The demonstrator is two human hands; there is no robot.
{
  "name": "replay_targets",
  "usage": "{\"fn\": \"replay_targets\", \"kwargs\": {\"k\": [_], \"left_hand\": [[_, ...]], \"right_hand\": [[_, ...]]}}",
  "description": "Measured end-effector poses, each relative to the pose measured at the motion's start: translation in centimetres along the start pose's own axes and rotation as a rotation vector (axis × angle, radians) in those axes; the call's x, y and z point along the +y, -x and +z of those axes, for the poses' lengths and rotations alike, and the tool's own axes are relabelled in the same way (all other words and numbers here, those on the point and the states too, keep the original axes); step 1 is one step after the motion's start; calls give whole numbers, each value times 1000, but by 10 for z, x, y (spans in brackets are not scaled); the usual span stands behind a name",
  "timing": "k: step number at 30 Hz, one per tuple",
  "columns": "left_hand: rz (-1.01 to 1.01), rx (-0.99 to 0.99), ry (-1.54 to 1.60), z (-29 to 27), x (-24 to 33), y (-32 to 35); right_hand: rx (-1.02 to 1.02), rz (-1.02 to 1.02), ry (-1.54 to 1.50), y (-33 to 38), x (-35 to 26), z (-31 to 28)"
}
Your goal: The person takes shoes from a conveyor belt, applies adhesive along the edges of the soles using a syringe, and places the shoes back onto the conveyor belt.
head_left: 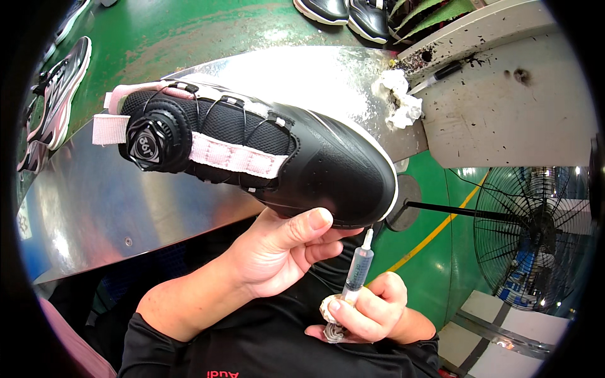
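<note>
A black shoe [328, 170] with pink straps, thin laces and a round dial [151, 142] on its tongue is held up over the bench, toe to the right. My left hand [283, 246] grips it from below near the toe, thumb against the lower side. In my right hand [372, 309] is a clear syringe [359, 268], its pale tip pointing up close to the sole edge by the toe. Whether the tip touches the shoe I cannot tell. Some whitish wrapping [331, 315] shows around the plunger end, between my fingers.
A metal bench [157, 208] spans the middle. Crumpled white tissue [403, 101] and a dark-capped pen-like tool [435, 79] lie at its far right, by a stained pale panel [504, 107]. More shoes [63, 94] stand at the left and far edge. A black floor fan [535, 233] stands at right.
</note>
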State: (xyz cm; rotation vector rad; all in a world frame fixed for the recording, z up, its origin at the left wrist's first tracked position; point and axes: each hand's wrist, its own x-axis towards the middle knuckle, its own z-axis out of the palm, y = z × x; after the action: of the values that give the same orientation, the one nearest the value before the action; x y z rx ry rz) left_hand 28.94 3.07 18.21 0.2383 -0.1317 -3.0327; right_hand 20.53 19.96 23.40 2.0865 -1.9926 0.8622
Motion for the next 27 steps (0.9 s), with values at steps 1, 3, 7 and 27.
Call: {"fn": "replay_targets", "kwargs": {"k": [1, 3, 7, 27], "left_hand": [[-3, 6, -2, 0, 0, 0], [-16, 31, 29, 5, 3, -2], [13, 38, -43, -3, 3, 2], [752, 1173, -1364, -27, 133, 257]], "right_hand": [[-9, 2, -6, -1, 0, 0], [-16, 6, -8, 0, 0, 0], [-84, 11, -55, -3, -3, -5], [80, 378, -635, -9, 93, 47]]}}
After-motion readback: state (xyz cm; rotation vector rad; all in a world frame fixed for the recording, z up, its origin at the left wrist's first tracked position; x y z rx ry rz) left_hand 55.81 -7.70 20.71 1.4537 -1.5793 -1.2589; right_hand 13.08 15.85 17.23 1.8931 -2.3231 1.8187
